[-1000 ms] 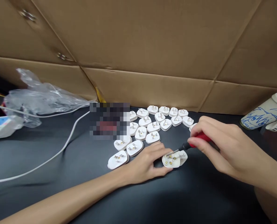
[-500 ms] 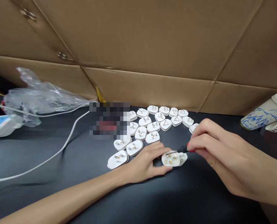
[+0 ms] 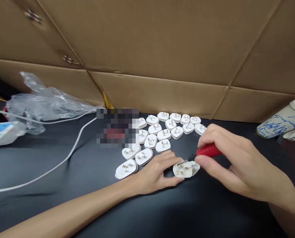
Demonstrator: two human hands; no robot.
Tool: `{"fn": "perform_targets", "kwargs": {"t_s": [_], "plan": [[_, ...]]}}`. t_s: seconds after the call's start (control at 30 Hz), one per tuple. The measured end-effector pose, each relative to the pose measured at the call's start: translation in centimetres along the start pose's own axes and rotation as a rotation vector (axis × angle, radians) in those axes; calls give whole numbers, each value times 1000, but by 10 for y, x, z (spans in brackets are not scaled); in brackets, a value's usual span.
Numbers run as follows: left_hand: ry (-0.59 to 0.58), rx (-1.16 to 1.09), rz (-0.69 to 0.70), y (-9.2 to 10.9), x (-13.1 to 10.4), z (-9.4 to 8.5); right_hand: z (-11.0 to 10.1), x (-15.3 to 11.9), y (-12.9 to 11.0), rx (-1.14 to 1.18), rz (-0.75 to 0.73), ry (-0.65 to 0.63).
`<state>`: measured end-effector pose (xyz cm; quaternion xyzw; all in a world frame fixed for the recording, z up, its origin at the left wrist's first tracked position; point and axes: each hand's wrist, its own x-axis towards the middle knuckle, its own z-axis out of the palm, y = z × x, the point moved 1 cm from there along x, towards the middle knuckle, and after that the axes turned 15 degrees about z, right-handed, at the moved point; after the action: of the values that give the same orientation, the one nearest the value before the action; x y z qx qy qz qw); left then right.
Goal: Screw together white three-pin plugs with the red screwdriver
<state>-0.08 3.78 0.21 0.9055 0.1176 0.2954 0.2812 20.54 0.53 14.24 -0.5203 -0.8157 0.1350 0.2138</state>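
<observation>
My left hand rests on the black table, its thumb and fingers closed on a white plug. Several small brass-coloured screws or contacts show on the plug's face. In my right hand is a screwdriver with a red handle and black collar, gripped between thumb and fingers. Its metal shaft slants down to the left, and the tip meets the upper left part of the plug. Just beyond my left hand lie several white plugs with their metal pins facing up.
A tall brown cardboard wall stands along the back. At left are a clear plastic bag, a white cable and a white power strip. A paper coffee cup lies tilted at far right. One patch beside the plugs is pixelated.
My right hand has shifted its hold on the screwdriver, with the fingers opened wider, so more of the red handle shows. My left hand and the plug stay nearly in place.
</observation>
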Motion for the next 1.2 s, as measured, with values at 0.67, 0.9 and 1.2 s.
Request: {"fn": "perform_targets", "kwargs": {"t_s": [0.67, 0.9, 1.2], "plan": [[-11, -26, -20, -3, -3, 1, -8, -3, 9, -139, -35, -153], [-19, -9, -24, -3, -1, 1, -3, -3, 9, -200, 47, 30], [-15, -80, -89, -3, 0, -2, -7, -11, 0, -42, -105, -184]]}}
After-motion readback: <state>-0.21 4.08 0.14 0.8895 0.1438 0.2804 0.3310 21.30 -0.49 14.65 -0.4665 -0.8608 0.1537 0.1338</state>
